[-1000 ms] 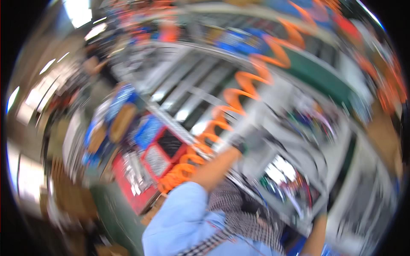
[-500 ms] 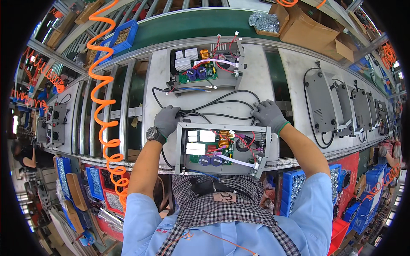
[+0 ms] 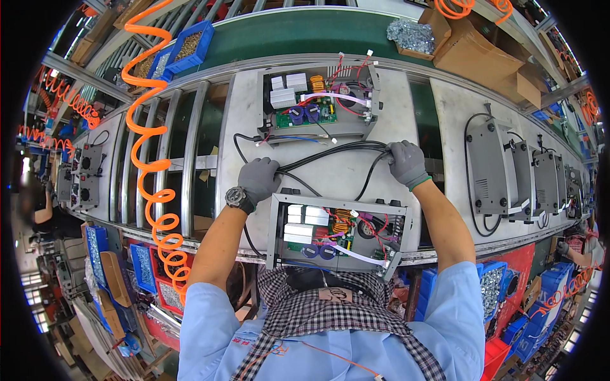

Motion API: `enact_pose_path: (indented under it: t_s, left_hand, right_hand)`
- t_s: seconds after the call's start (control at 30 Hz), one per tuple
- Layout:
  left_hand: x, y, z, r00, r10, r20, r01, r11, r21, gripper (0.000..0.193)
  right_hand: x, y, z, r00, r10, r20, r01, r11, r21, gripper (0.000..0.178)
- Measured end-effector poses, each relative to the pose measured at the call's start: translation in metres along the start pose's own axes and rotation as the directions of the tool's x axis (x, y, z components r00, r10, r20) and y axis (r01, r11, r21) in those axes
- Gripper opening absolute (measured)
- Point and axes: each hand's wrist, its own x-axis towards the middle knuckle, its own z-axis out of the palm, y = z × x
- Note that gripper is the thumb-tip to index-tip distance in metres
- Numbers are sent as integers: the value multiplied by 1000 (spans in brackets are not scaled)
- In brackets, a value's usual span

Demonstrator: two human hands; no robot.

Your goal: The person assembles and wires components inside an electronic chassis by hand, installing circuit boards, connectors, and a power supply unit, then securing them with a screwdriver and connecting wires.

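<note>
On the steel bench (image 3: 330, 178), both gloved hands (image 3: 259, 179) (image 3: 406, 162) clench black cables (image 3: 337, 150).

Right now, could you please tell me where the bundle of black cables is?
In the head view, the black cables lie on the grey worktable between the two open units, held by the left hand and right hand.

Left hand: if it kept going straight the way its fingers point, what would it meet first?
The left hand points up-right over the black cables it grips. Past them, the far open chassis with the green circuit board probably comes first, though depth is hard to judge.
</note>
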Motion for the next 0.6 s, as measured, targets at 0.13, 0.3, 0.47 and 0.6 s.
enact_pose_path:
  t_s: [0.13,0.3,0.47,0.6]
  left_hand:
    - [-4,-4,-2,997,74,-31,-74,997,-3,23]
    - [-5,-8,5,900,401,-173,-390,916,96,29]
    - [-10,-13,17,896,444,-2,-441,892,102,35]
    - [-5,-1,21,801,-246,-546,-66,869,-490,20]
  right_hand:
    - [22,-17,-4,944,323,62,-326,944,50,17]
    - [43,-26,-9,772,598,217,-597,798,-77,20]
    - [20,-28,-10,956,273,-110,-273,962,18,27]
    - [24,-33,-11,836,515,-188,-477,852,214,31]
